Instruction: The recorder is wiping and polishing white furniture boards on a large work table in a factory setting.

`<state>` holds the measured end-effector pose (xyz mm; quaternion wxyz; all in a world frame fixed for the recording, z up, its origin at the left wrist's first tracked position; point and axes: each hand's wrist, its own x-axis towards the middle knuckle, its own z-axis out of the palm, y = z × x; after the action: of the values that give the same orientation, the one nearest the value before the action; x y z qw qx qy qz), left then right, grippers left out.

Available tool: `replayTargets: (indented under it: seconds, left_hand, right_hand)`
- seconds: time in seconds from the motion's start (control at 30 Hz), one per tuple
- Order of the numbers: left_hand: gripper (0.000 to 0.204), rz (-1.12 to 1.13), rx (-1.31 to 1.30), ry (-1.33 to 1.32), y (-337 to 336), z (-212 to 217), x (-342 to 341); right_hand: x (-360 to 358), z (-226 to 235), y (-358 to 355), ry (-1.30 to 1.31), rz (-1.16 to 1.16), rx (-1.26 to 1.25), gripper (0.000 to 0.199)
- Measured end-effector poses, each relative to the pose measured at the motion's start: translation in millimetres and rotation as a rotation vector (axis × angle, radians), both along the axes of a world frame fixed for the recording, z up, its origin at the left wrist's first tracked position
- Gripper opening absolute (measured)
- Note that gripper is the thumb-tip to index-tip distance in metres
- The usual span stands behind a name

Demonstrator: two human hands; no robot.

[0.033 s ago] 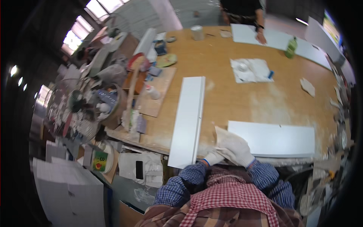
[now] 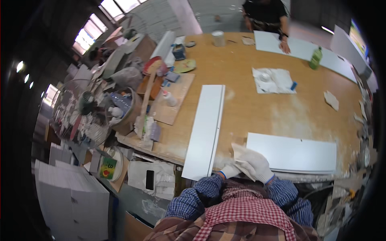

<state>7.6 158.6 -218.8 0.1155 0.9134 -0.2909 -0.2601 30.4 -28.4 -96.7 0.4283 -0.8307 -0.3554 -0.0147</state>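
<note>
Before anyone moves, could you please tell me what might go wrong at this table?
The near end of the left board appears to jut past the edge of the table, close to the left sleeve, so a bump might shift it. The green bottle stands upright by the far board; moving that board could tip it over.

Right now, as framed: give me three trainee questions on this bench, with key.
1. True or false: the left hand and the right hand are both gloved.
2. Multiple choice: the bottle toward the far right of the table is A) red, B) green, C) blue.
3. Fill in: the long white board beside the left hand lies on that hand's ____ side.

Key: 1 true; 2 B; 3 left.
</note>
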Motion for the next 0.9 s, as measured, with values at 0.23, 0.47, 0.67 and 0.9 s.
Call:
replayTargets:
  seconds: [0.23,0.47,0.67,0.9]
  left_hand:
    - [0.116,0.605,-0.571,0.036,-6,53,-4]
    - [0.123,0.619,-0.574,0.04,-10,38,-2]
    - [0.12,0.592,-0.597,0.033,-9,40,0]
    - [0.121,0.562,-0.585,0.026,-12,54,3]
  right_hand:
    - [9,13,-28,0.343,-0.561,0.18,0.035]
    - [19,35,-6,-0.091,-0.253,-0.564,0.064]
    - [15,30,-3,-0.401,-0.095,-0.503,0.068]
    - [31,-2,-16,-0.121,-0.182,-0.3,0.05]
